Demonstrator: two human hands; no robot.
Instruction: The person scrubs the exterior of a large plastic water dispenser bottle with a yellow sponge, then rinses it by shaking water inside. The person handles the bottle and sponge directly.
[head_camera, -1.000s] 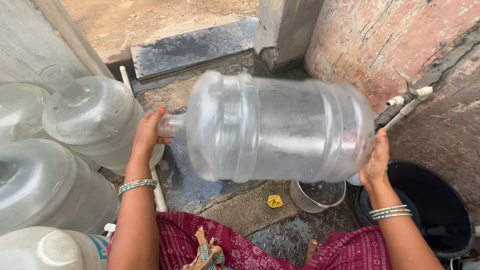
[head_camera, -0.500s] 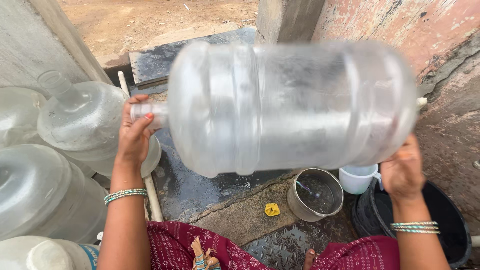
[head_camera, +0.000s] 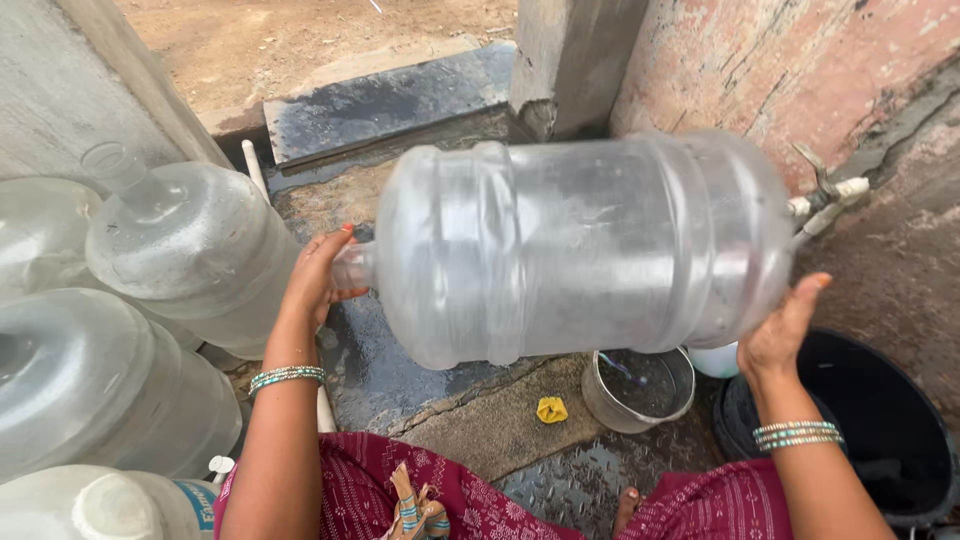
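1. Big clear water jug (head_camera: 585, 250) held on its side in the air above the wet stone slab (head_camera: 400, 370), neck to the person's left, base to the right. Half a second ago it sat higher and nearer the camera, blurred; now it is lower and sharper. It looks like a shaking or swirling motion that is easing off (a judgement, not seen directly).
2. Left hand (head_camera: 318, 275) closed around the neck and mouth of the jug, fingers wrapped over it.
3. Right hand (head_camera: 778, 335) open, palm pressed flat against the base, propping it rather than clasping.
4. Below the jug: a small metal pot (head_camera: 640, 388) with some water, a yellow scrap (head_camera: 551, 409) on the slab, a black tub (head_camera: 880, 420) at the right edge.
5. Left side: more jugs (head_camera: 190, 250) standing close together. Tap (head_camera: 825, 195) on the wall behind the base.
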